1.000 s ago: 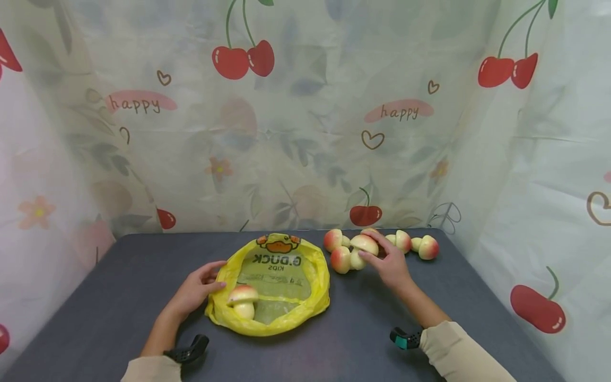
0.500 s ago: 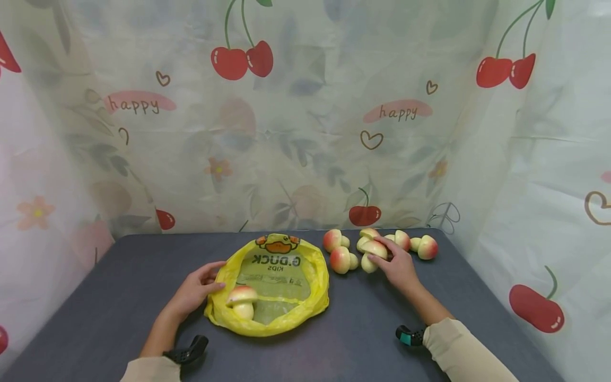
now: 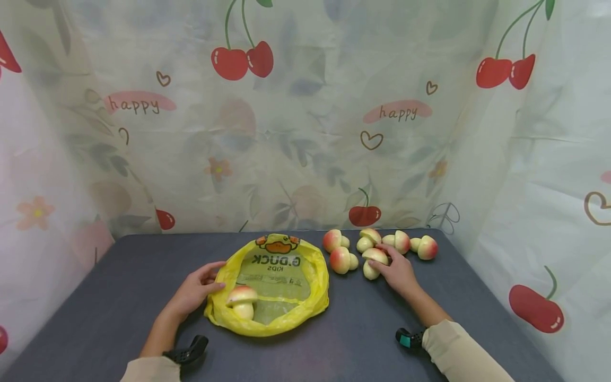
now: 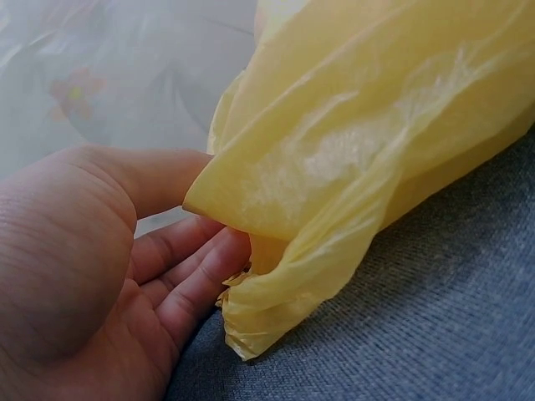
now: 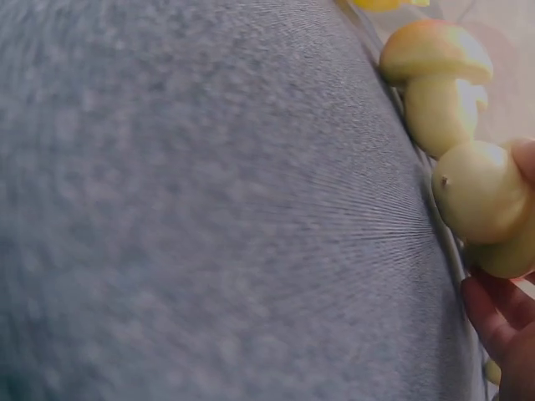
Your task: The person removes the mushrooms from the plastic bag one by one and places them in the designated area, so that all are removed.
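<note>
My right hand [image 3: 398,273] grips a toy mushroom [image 3: 374,262] with a pale stem and a cream cap tinged red. In the right wrist view its round pale stem end [image 5: 476,192] faces the camera, with fingers around the cap side. A yellow plastic bag [image 3: 321,281] with a duck print lies open at the middle of the table. Inside it, near the front left, stands another mushroom [image 3: 244,302]. My left hand [image 3: 193,291] pinches the bag's left rim; the left wrist view shows the yellow film [image 4: 309,159] between thumb and fingers.
Several more mushrooms lie along the back right of the dark table [image 3: 310,355], among them one by the bag [image 3: 341,260] and one at the far right [image 3: 426,248]. A printed curtain [image 3: 296,138] closes off the back and sides.
My right hand has drawn the gripped mushroom slightly right and toward me, away from the mushrooms near the bag. The left hand and the bag have stayed in place.
</note>
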Tool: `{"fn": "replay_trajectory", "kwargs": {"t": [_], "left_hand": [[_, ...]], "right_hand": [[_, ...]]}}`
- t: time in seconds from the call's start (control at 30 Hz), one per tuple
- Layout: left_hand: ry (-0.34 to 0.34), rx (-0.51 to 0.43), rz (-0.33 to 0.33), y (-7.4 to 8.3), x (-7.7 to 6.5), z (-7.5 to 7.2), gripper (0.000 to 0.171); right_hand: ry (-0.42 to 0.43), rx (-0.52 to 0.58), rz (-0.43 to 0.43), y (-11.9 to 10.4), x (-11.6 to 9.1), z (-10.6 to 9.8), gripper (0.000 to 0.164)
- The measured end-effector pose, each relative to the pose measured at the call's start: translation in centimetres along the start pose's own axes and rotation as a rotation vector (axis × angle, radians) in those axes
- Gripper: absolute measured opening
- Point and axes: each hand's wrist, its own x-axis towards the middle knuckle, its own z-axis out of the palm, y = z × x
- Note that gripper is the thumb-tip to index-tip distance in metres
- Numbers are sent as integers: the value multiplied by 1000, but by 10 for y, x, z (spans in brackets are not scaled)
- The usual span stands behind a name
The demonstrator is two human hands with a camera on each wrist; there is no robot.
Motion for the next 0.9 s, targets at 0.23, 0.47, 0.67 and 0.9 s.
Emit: {"fn": "replay_trajectory", "kwargs": {"t": [0.23,0.47,0.67,0.9], "left_hand": [[2,-16,3,1,-1,0,57],[5,-10,-3,-2,1,0,55],[3,-10,-1,-2,0,1,56],[8,-10,-3,1,-1,1,57]], "right_hand": [[6,1,26,0,-1,3,54],[-10,6,49,0,0,4,55],[-30,47,54,0,-2,4,58],[-27,73,46,-1,-10,-3,56]]}}
